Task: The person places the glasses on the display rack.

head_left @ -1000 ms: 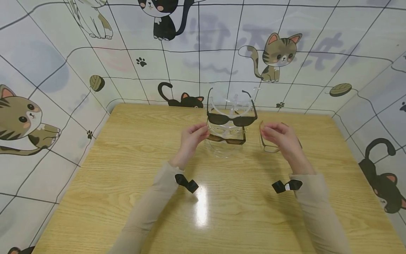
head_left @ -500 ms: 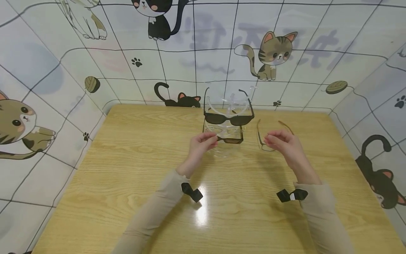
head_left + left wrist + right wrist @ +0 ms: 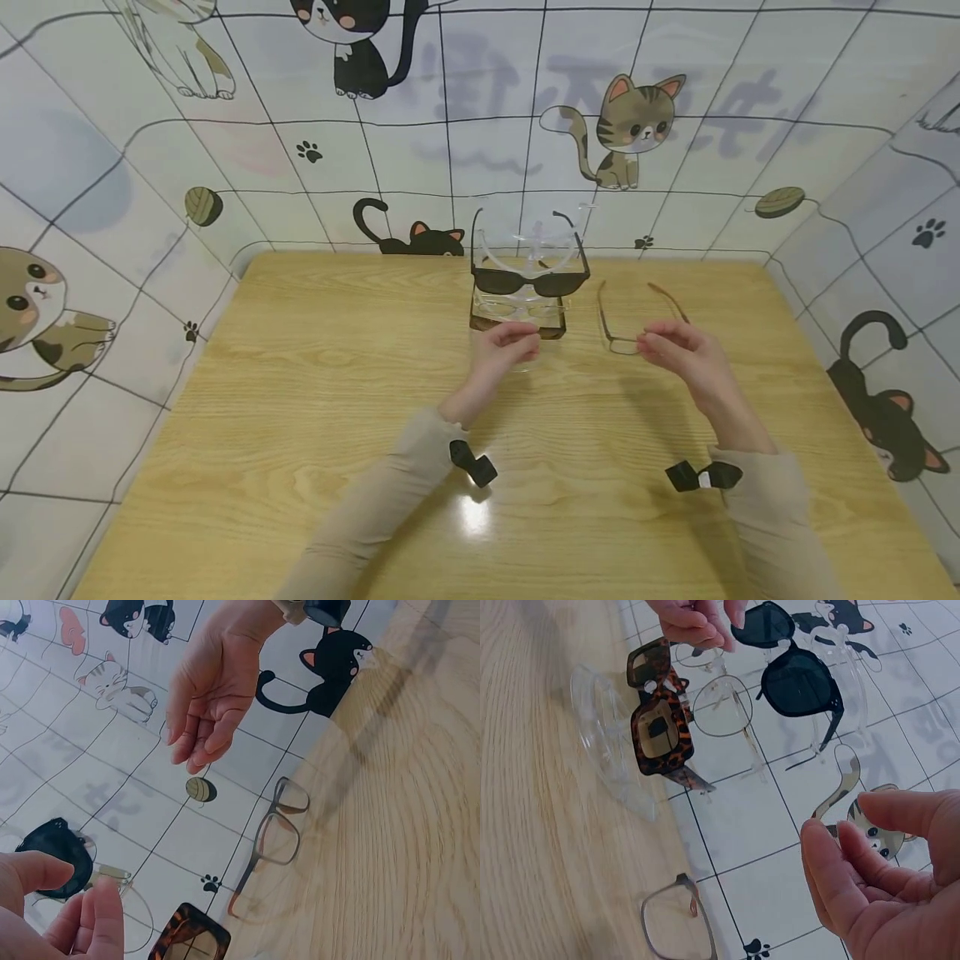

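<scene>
My left hand (image 3: 497, 357) hovers in front of a clear display stand (image 3: 537, 242), fingers loosely bent, thumb apart and nothing held. On the stand, black sunglasses (image 3: 529, 283) sit uppermost, thin wire-rimmed glasses (image 3: 724, 733) below, and tortoiseshell sunglasses (image 3: 660, 724) lowest; the left hand partly hides the lowest pair in the head view. A pair of eyeglasses (image 3: 604, 315) with brown temples rests on the table right of the stand. Near them is my right hand (image 3: 690, 354), which hides one lens in the head view. In the right wrist view its thumb and fingers are apart, holding nothing.
The wooden table (image 3: 285, 400) reaches back to a white cat-print backdrop (image 3: 420, 150), which also rises on the left and right sides. Black wrist-worn devices (image 3: 474, 465) sit on both sleeves. The stand is close to the table's back edge.
My left hand has moved right and toward me, from the stand's left side to its front. My right hand has drawn back from the eyeglasses on the table, leaving both temples more visible.
</scene>
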### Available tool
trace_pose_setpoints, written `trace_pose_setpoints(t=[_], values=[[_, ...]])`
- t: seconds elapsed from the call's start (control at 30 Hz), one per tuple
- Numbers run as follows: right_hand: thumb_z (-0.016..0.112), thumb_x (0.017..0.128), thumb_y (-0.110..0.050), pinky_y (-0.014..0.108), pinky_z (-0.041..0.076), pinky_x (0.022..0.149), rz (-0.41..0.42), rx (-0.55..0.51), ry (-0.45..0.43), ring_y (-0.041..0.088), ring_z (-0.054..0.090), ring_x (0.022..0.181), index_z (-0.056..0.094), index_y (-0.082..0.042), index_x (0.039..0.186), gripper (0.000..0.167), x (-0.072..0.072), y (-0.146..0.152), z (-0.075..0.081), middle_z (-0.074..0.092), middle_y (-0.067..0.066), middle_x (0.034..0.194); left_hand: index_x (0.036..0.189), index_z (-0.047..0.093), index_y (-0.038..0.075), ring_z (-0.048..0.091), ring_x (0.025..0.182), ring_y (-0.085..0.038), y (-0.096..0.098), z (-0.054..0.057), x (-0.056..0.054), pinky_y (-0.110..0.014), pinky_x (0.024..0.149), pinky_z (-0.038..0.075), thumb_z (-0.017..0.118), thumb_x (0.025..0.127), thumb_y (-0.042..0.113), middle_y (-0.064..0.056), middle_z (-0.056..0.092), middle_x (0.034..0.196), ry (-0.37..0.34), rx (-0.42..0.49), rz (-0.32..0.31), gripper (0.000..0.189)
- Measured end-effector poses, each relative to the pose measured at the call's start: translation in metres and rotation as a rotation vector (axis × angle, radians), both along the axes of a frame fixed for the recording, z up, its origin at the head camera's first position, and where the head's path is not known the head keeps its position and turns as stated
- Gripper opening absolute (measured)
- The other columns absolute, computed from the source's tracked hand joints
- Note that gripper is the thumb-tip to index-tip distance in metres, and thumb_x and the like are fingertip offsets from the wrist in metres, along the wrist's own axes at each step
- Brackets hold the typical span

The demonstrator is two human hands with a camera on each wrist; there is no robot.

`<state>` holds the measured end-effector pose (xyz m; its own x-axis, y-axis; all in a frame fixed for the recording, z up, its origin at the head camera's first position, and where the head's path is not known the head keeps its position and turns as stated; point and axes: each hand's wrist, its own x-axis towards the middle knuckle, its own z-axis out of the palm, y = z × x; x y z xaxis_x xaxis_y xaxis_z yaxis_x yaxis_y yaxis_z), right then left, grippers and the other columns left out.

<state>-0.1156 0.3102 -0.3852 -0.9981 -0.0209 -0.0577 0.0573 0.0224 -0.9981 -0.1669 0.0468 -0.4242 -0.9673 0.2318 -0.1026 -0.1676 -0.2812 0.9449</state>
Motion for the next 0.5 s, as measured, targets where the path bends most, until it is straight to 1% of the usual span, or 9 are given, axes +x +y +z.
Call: trace_pose_setpoints(t=[0.2,0.37,0.5], values=[[0.06,0.093,-0.011,0.018,0.052,0.078,0.001,0.0,-0.009,0.008,0.064,0.089,0.061,-0.01,0.103,0.011,0.008,0.014,-0.004,0.067,-0.003,0.097,0.107,0.062,-0.012,0.063,0.072,-0.009,0.017,0.0,0.004,-0.03,0.075,0.056,0.063,0.086,-0.002,-0.008,0.067,0.087,0.01,-0.025,-0.034,0.023],[0.058,0.093,-0.008,0.017,0.052,0.078,-0.023,-0.027,-0.019,0.007,0.064,0.089,0.063,-0.013,0.103,0.012,0.014,0.027,-0.008,0.066,-0.005,0.097,0.107,0.063,-0.011,0.063,0.071,-0.009,0.034,0.0,0.005,-0.03,0.075,0.056,0.063,0.085,-0.004,-0.012,0.067,0.091,0.0,-0.032,-0.056,0.023],[0.058,0.093,-0.007,0.017,0.053,0.076,-0.051,-0.042,-0.022,0.006,0.065,0.087,0.063,-0.013,0.103,0.013,0.017,0.036,-0.01,0.067,-0.006,0.095,0.107,0.063,-0.012,0.062,0.071,-0.009,0.048,0.0,0.006,-0.029,0.075,0.056,0.063,0.085,-0.004,-0.014,0.067,0.093,0.005,-0.043,-0.073,0.024]])
